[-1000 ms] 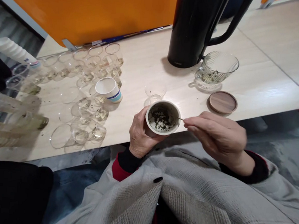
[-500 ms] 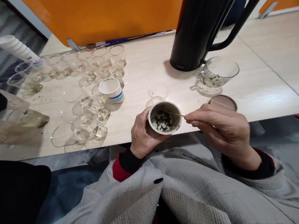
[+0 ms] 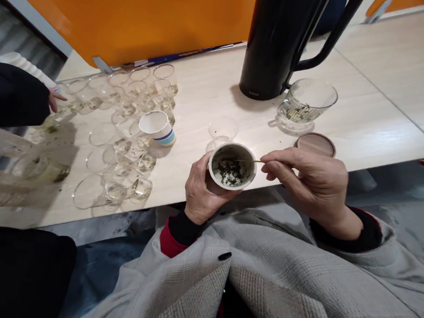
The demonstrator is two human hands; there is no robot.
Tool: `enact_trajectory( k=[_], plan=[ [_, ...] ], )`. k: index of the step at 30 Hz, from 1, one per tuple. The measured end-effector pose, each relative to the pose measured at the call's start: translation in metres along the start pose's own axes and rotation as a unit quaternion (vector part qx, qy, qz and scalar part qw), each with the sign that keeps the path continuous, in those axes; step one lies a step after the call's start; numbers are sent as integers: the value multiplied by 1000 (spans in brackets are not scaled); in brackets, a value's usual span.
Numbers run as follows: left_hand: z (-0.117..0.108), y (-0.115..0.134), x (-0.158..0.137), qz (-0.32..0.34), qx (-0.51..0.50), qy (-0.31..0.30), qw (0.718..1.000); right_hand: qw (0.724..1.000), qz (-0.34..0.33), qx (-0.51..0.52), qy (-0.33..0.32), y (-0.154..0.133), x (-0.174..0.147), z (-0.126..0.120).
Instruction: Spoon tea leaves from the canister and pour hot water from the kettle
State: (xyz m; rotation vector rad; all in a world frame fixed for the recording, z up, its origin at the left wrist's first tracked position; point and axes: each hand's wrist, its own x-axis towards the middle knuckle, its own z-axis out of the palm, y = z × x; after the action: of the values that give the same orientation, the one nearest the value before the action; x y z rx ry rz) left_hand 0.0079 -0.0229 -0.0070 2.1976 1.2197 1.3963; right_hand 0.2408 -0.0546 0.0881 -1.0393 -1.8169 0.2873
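My left hand [image 3: 202,190] is wrapped round a white-rimmed tea jar [image 3: 216,179], tilted so that its inside faces me. Dark loose tea leaves [image 3: 233,171] lie on its bottom and cling to the wall. Between thumb and forefinger, my right hand [image 3: 309,184] pinches a thin stick [image 3: 254,161] whose far end reaches inside the jar. Just behind the jar stands a small clear plastic cup [image 3: 223,129] with a few specks in it. A round brown lid [image 3: 316,144] lies on the table beyond my right hand.
Several clear cups [image 3: 125,145] holding pale liquid crowd the table's left side, near a striped paper cup [image 3: 158,128]. A tall black kettle [image 3: 266,50] and a ribbed glass cup [image 3: 309,105] with leaves stand behind. Another person's dark sleeve [image 3: 15,95] and hand [image 3: 56,100] reach in from the left.
My right hand has shifted slightly left, and the stick sits a little deeper in the jar. At the left, another person's sleeved arm has reached in over the cups.
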Motion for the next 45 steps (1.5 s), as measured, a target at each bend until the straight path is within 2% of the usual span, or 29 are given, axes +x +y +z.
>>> enact_trajectory(
  k=[6,13,15,18,23,26,30,34,38,40,43,45],
  plan=[
    [0,0,-1,-6,6,-2,1000,999,-31,-18,-18,-1,-2,16],
    [1,0,-1,-5,14,0,1000,998,-18,7,-56,-8,-1,12],
    [0,0,-1,-3,14,1,1000,998,18,34,-57,-10,0,9],
    [-1,0,-1,2,17,-3,1000,988,115,100,-13,-8,1,6],
    [0,-1,0,13,23,2,1000,921,270,267,89,15,1,6],
    [1,-2,-1,-1,21,3,1000,891,313,310,106,32,0,7],
    [2,-3,-2,-17,0,-3,1000,869,341,334,130,44,0,7],
    [2,-3,-3,-24,-13,-3,1000,867,325,336,172,46,4,5],
    [2,-4,-3,-31,-5,-6,999,872,273,324,244,40,15,0],
    [3,-4,-3,-34,-2,-4,999,881,226,301,286,33,21,1],
    [3,-5,-4,-27,-6,2,1000,899,111,233,353,23,29,7],
    [4,-5,-3,-25,-9,3,1000,925,48,163,340,20,30,14]
  ],
)
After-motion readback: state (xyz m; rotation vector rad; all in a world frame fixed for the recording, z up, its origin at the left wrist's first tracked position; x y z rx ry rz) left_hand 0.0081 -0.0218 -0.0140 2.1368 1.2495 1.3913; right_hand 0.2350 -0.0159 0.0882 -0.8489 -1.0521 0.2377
